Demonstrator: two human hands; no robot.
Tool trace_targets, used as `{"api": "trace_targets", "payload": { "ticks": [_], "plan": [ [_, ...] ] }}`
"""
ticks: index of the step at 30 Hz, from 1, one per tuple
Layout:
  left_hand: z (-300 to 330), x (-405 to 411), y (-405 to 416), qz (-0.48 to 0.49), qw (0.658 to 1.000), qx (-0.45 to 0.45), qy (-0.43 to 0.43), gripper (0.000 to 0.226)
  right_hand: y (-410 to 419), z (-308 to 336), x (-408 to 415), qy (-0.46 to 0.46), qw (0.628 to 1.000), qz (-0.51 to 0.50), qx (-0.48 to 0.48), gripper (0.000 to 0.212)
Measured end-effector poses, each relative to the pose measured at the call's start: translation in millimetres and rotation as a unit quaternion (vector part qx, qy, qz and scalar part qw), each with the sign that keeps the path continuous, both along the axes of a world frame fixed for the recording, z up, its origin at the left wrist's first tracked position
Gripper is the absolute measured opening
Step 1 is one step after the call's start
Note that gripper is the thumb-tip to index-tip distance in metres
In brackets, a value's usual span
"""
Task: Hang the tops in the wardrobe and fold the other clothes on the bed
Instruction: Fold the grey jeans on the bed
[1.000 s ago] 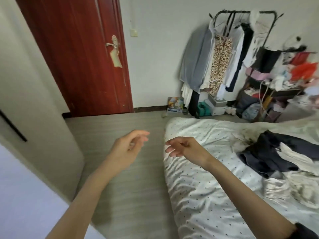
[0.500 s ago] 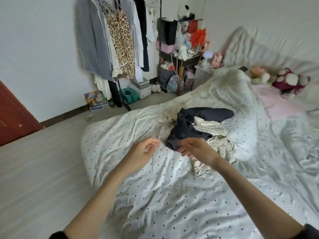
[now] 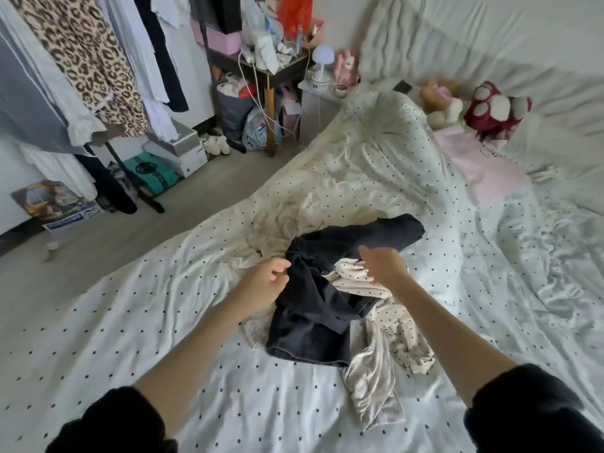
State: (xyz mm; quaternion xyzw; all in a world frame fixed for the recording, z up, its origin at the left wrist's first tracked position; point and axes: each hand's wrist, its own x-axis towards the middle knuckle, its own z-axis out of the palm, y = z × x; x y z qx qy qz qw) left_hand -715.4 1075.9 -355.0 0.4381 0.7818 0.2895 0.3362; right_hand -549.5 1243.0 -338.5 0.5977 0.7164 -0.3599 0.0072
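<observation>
Sitting under both hands, the bed [image 3: 137, 308] carried the pile. The dark garment [image 3: 313, 308] lay between them, left hand [image 3: 263, 284] pinching its edge. The polka-dot piece [image 3: 356, 282] sat under the right hand [image 3: 384, 264], whose grip I couldn't tell. Yanking probably would've dragged the tangled lot along.

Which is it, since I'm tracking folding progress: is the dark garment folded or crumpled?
Crumpled: the dark garment lies bunched and twisted across the pale clothes.

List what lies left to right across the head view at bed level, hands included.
Left hand → dark denim garment → right hand → pink garment, farther back on the polka-dot bedding.
</observation>
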Motion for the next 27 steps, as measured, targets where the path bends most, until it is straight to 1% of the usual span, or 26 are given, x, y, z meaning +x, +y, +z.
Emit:
{"api": "trace_targets", "payload": {
  "ticks": [1,3,5,8,9,10,12,13,15,16,19,20,21,23,25,27],
  "plan": [
    [-6.6,-7.6,16.7,-0.010,1.000,-0.012,0.001,0.038,14.1,-9.4,-5.9,-0.004,0.999,-0.042,-0.009,0.052],
    [-17.2,-17.9,47.7,-0.038,0.999,-0.017,0.006,0.044,36.2,-26.8,-16.3,0.035,0.989,-0.136,-0.041,0.052],
    [-29.5,-22.2,70.4,-0.064,0.998,-0.004,0.016,0.049,53.5,-39.2,-23.3,0.081,0.968,-0.222,-0.079,0.047],
    [-46.4,-20.2,83.1,-0.096,0.995,-0.001,0.019,0.057,72.1,-45.5,-28.1,0.132,0.931,-0.312,-0.135,0.033],
    [-51.3,-19.1,84.9,-0.105,0.994,-0.005,0.019,0.060,76.3,-46.1,-28.0,0.140,0.920,-0.338,-0.142,0.027],
    [-54.1,-19.0,86.8,-0.110,0.994,-0.004,0.021,0.062,79.8,-45.2,-28.1,0.134,0.917,-0.351,-0.135,0.022],
    [-53.7,-21.3,91.9,-0.115,0.992,0.004,0.043,0.070,83.3,-40.5,-28.7,0.116,0.932,-0.330,-0.093,0.018],
    [-51.6,-23.6,95.6,-0.116,0.991,0.011,0.062,0.076,84.7,-35.4,-30.6,0.125,0.941,-0.307,-0.069,0.017],
    [-42.9,-27.4,104.4,-0.125,0.988,0.033,0.088,0.085,84.4,-14.2,-36.6,0.173,0.951,-0.253,-0.026,0.017],
    [-36.7,-27.8,108.5,-0.122,0.988,0.049,0.083,0.089,83.7,0.0,-40.1,0.196,0.956,-0.217,-0.003,0.019],
    [-14.4,-20.3,116.9,-0.088,0.990,0.103,0.048,0.092,74.1,48.1,-48.9,0.244,0.961,-0.112,0.060,0.039],
    [-6.2,-15.6,118.6,-0.064,0.989,0.124,0.047,0.089,69.0,65.0,-50.1,0.256,0.960,-0.088,0.073,0.038],
    [2.9,-10.9,119.8,-0.033,0.986,0.153,0.049,0.082,64.1,82.1,-49.3,0.262,0.959,-0.064,0.092,0.033],
    [26.8,-1.7,118.6,0.027,0.976,0.208,0.060,0.065,52.0,115.8,-42.1,0.270,0.953,-0.018,0.136,0.027],
    [51.4,7.5,114.6,0.041,0.968,0.240,0.063,0.054,38.9,147.5,-30.7,0.278,0.945,0.017,0.171,0.024],
    [74.3,16.6,107.8,0.039,0.959,0.275,0.057,0.050,25.6,174.5,-16.0,0.277,0.938,0.031,0.207,0.027]
  ]
}}
